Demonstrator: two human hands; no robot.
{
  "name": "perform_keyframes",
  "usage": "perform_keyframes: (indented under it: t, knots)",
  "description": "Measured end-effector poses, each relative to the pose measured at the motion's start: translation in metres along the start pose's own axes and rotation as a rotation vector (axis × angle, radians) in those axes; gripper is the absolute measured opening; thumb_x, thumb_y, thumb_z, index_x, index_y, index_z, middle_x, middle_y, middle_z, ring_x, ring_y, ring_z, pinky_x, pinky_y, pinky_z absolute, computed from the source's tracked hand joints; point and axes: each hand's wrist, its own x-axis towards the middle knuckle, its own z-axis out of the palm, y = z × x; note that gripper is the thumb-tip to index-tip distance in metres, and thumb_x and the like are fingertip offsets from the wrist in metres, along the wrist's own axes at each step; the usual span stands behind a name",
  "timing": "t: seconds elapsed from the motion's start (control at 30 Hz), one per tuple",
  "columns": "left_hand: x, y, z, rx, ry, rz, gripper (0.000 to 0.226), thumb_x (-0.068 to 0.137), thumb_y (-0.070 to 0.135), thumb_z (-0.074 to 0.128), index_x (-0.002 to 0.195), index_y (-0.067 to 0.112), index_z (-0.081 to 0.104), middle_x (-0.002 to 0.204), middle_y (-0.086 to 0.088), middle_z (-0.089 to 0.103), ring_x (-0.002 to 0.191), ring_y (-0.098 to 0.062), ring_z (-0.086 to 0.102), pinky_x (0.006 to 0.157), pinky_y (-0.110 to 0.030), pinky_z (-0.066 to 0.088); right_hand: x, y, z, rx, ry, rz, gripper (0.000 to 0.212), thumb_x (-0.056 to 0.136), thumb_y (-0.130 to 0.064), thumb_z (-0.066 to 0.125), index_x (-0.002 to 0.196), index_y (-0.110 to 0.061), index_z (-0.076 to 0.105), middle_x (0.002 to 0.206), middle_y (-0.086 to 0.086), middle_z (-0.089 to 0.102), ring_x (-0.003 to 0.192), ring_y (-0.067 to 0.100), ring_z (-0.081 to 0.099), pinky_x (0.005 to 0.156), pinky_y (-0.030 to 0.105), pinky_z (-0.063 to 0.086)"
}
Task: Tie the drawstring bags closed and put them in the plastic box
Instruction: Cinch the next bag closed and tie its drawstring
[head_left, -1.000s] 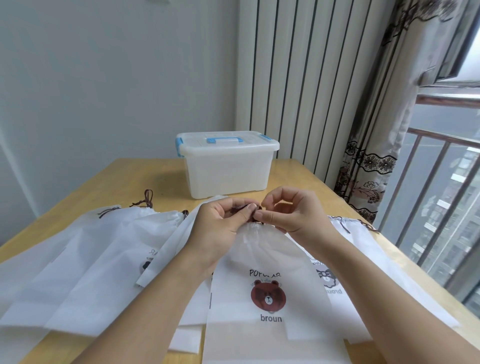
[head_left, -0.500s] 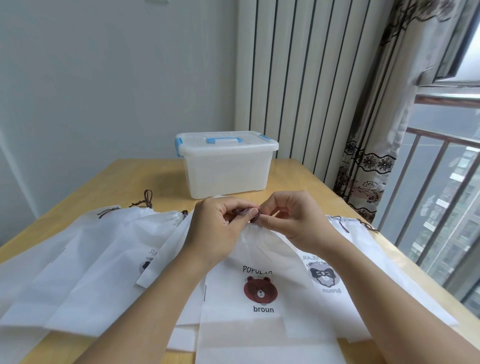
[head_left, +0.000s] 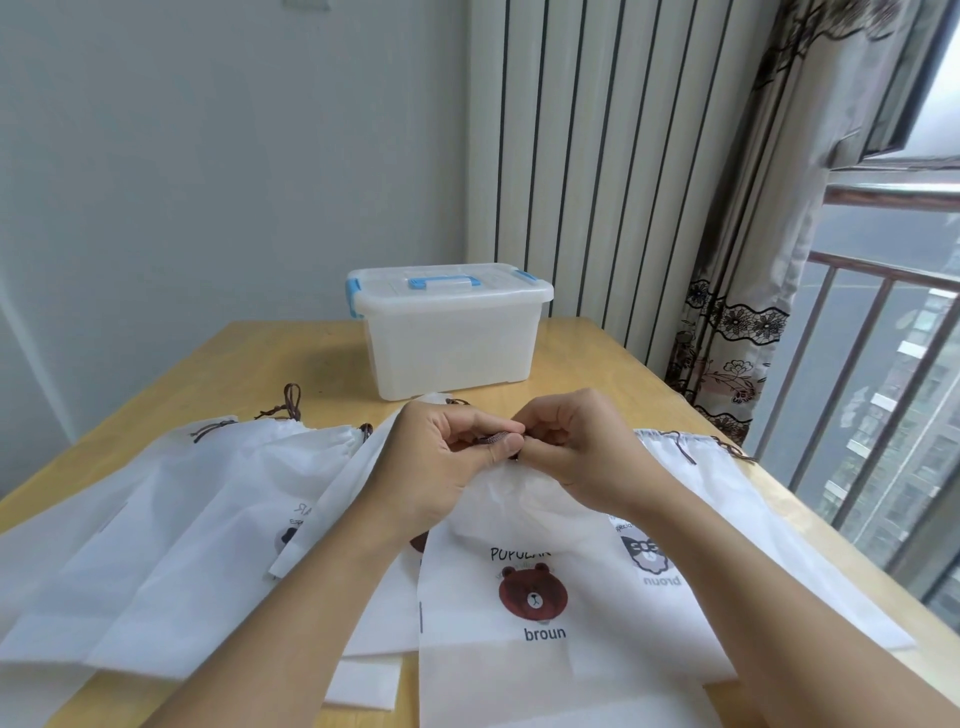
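Pale wood tabletop (head_left: 249, 358) runs to a grey wall, a curtained window on the right. At its far middle stands the translucent plastic box (head_left: 449, 332), lid shut, blue clasps. Near centre lies a white drawstring bag (head_left: 524, 639) printed with a brown bear; its gathered mouth is raised where the left hand (head_left: 441, 467) and right hand (head_left: 582, 452) meet, both pinching the brown cord (head_left: 493, 440). More white bags (head_left: 171, 525) overlap at left and right.

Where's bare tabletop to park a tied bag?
Bare table left of the plastic box, behind the bag tops; a narrower strip right of the box. The near half is crowded with overlapping drawstring bags, both hands working there.
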Motion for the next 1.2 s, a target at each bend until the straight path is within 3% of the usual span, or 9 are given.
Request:
perform_keyframes:
  t: [0.1, 0.17, 0.27, 0.37, 0.57, 0.77, 0.97, 1.1, 1.2]
  knots:
    - [0.001, -0.003, -0.004, 0.132, 0.021, 0.066, 0.017, 0.077, 0.004, 0.081, 0.088, 0.017, 0.081, 0.079, -0.001, 0.076, 0.078, -0.015, 0.072, 0.077, -0.026, 0.057, 0.0, -0.003, -0.001, 0.011, -0.01, 0.027, 0.009, 0.089, -0.008, 0.07, 0.084, -0.011, 0.076, 0.058, -0.006, 0.063, 0.049, 0.002, 0.046, 0.049, 0.017, 0.034]
    - [0.001, -0.004, -0.004, 0.321, 0.042, 0.234, 0.017, 0.077, 0.002, 0.081, 0.089, 0.015, 0.082, 0.075, 0.008, 0.073, 0.072, -0.005, 0.068, 0.07, -0.021, 0.055, 0.0, -0.003, -0.002, 0.067, -0.014, 0.048, 0.014, 0.089, 0.0, 0.066, 0.085, -0.008, 0.077, 0.059, -0.008, 0.063, 0.048, 0.001, 0.046, 0.048, 0.013, 0.034]
    - [-0.001, -0.004, 0.0, 0.583, 0.116, 0.46, 0.018, 0.076, 0.002, 0.079, 0.088, 0.014, 0.081, 0.074, 0.013, 0.068, 0.069, 0.002, 0.06, 0.065, -0.013, 0.045, 0.001, -0.007, -0.006, 0.156, -0.028, 0.064, 0.015, 0.09, 0.005, 0.065, 0.086, -0.004, 0.076, 0.066, 0.012, 0.068, 0.053, 0.01, 0.051, 0.051, 0.019, 0.04]
    - [-0.002, -0.003, -0.003, 0.674, 0.206, 0.513, 0.017, 0.073, 0.006, 0.072, 0.085, 0.017, 0.079, 0.077, 0.007, 0.072, 0.069, -0.01, 0.063, 0.065, -0.021, 0.049, 0.001, -0.009, -0.011, 0.298, -0.074, 0.106, 0.005, 0.09, 0.003, 0.07, 0.094, 0.001, 0.074, 0.076, 0.022, 0.068, 0.063, 0.018, 0.057, 0.058, 0.023, 0.047]
    - [-0.005, 0.002, 0.002, 0.436, 0.231, 0.369, 0.012, 0.078, 0.008, 0.08, 0.085, 0.018, 0.08, 0.077, 0.01, 0.075, 0.067, -0.009, 0.07, 0.065, -0.026, 0.056, 0.001, -0.003, -0.008, 0.493, -0.187, 0.179, 0.022, 0.092, -0.001, 0.068, 0.114, -0.001, 0.069, 0.087, 0.029, 0.06, 0.076, 0.027, 0.051, 0.063, 0.025, 0.049]
    - [-0.006, 0.005, 0.005, 0.126, 0.21, 0.12, 0.015, 0.08, 0.002, 0.079, 0.087, 0.016, 0.081, 0.079, 0.004, 0.077, 0.077, -0.012, 0.074, 0.075, -0.025, 0.059, 0.001, -0.006, -0.011, 0.626, -0.15, 0.262, 0.013, 0.08, -0.016, 0.075, 0.087, -0.006, 0.071, 0.086, 0.012, 0.066, 0.076, 0.021, 0.056, 0.066, 0.024, 0.049]
    - [-0.004, 0.003, 0.004, 0.044, 0.216, 0.106, 0.023, 0.077, -0.003, 0.08, 0.084, 0.019, 0.08, 0.079, 0.003, 0.077, 0.075, -0.012, 0.073, 0.073, -0.022, 0.056, -0.001, -0.011, -0.011, 0.765, -0.231, 0.304, 0.014, 0.082, -0.01, 0.07, 0.095, -0.006, 0.064, 0.092, 0.008, 0.067, 0.078, 0.014, 0.061, 0.066, 0.02, 0.052]
    - [-0.005, 0.001, 0.004, 0.062, 0.201, 0.123, 0.019, 0.078, -0.003, 0.079, 0.087, 0.014, 0.081, 0.08, 0.002, 0.077, 0.078, -0.014, 0.074, 0.074, -0.023, 0.057, 0.0, -0.011, -0.006, 0.771, -0.163, 0.273, 0.015, 0.076, -0.006, 0.075, 0.091, -0.009, 0.074, 0.093, 0.01, 0.074, 0.081, 0.016, 0.065, 0.07, 0.019, 0.052]
    - [-0.003, 0.001, 0.003, 0.017, 0.183, 0.082, 0.015, 0.078, -0.001, 0.079, 0.087, 0.011, 0.081, 0.078, 0.0, 0.077, 0.076, -0.014, 0.073, 0.074, -0.024, 0.057, 0.001, -0.009, -0.003, 0.669, -0.075, 0.254, 0.013, 0.081, 0.0, 0.075, 0.082, -0.013, 0.078, 0.087, 0.014, 0.072, 0.08, 0.025, 0.056, 0.064, 0.018, 0.045]
